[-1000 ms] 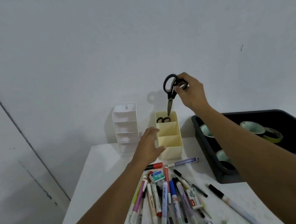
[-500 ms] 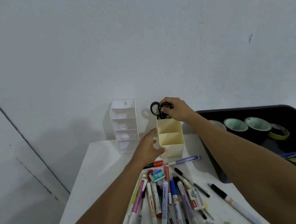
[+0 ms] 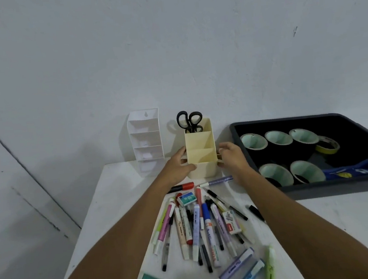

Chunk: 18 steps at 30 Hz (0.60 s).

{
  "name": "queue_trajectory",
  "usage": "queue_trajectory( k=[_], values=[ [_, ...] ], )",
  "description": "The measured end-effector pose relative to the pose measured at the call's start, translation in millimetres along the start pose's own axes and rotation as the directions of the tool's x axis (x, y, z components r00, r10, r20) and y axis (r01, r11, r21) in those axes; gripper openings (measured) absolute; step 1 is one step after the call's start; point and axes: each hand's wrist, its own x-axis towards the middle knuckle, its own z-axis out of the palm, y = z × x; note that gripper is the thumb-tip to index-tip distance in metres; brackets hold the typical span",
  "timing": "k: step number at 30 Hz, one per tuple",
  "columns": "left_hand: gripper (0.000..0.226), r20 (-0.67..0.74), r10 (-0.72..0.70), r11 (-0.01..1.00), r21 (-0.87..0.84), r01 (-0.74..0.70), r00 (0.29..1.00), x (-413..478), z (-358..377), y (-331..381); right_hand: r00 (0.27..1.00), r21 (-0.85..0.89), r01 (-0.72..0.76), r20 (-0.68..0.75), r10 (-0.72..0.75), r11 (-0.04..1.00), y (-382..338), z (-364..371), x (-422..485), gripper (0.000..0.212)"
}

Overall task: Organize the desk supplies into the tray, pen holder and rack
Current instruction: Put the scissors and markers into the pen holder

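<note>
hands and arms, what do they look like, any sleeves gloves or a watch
The left hand and the right hand are bare, with no gloves. The left forearm and the right forearm are bare right to the frame's edge, with no sleeve in view. No watch or bracelet shows at either wrist. Whether there are any rings is too small to tell.

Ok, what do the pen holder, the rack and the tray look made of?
The pen holder: cream plastic, likely; smooth matte walls, thin moulded dividers. The rack: white, thin flat panels, hanging hole; plastic or card, unclear. The tray: dark moulded plastic, probably; rounded corners, thick rim, dull sheen.
</note>
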Motion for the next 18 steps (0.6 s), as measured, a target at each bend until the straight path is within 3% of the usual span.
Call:
queue_trajectory(
  k=[5, 8, 10, 13, 16, 18],
  values=[
    [0.065, -0.043, 0.051, 0.989, 0.139, -0.045, 0.998, -22, 2, -2, 0.999, -0.074, -0.011, 0.050, 0.015, 0.997, 9, -8, -19, 0.039],
    [0.056, -0.084, 0.134, 0.954, 0.281, -0.105, 0.987, -44, 0, -13, 0.982, -0.248, 0.133, 0.162, -0.094, 0.960, 17, -18, -52, 0.040],
    [0.047, -0.063, 0.226, 0.896, 0.405, -0.182, 0.972, -61, -1, -19, 0.946, -0.429, 0.292, 0.263, -0.191, 0.855, 30, -30, -74, 0.040],
    [0.041, -0.038, 0.342, 0.777, 0.573, -0.260, 0.939, -86, -3, -31, 0.866, -0.622, 0.491, 0.422, -0.267, 0.610, 56, -54, -105, 0.040],
    [0.049, -0.041, 0.347, 0.612, 0.767, -0.193, 0.937, -104, -4, -49, 0.861, -0.770, 0.499, 0.388, -0.327, 0.398, 79, -73, -133, 0.045],
    [0.056, -0.050, 0.298, 0.549, 0.826, -0.128, 0.953, -114, -2, -58, 0.895, -0.849, 0.418, 0.324, -0.305, 0.323, 90, -76, -147, 0.051]
  ],
)
